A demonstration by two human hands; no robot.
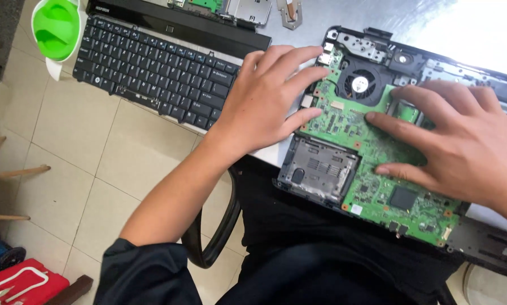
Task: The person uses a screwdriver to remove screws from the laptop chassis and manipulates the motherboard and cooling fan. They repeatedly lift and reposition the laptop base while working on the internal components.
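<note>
**Both hands laid on an exposed laptop motherboard**

A green motherboard [372,169] is seen seated in an opened black laptop base [490,243], at the near edge of the counter [332,17], partly overhanging the person's lap. The left hand [265,101] is laid flat over the board's left edge, fingers [307,76] spread wide, tips touching near the cooling fan [359,85]; nothing is gripped. The right hand [462,141] is pressed on the board's right half, fingers [394,127] spread wide and extended leftward, nothing held. A metal card-slot cage [320,168] is seen at the board's lower left, between the hands. A detached black keyboard [152,68] is placed to the left on the counter, just beside the left hand. Behind it a black trim strip [180,25] and loose parts are seen. A green-and-white container [56,28] is located far left. Tiled floor [95,158] is visible below.
</note>
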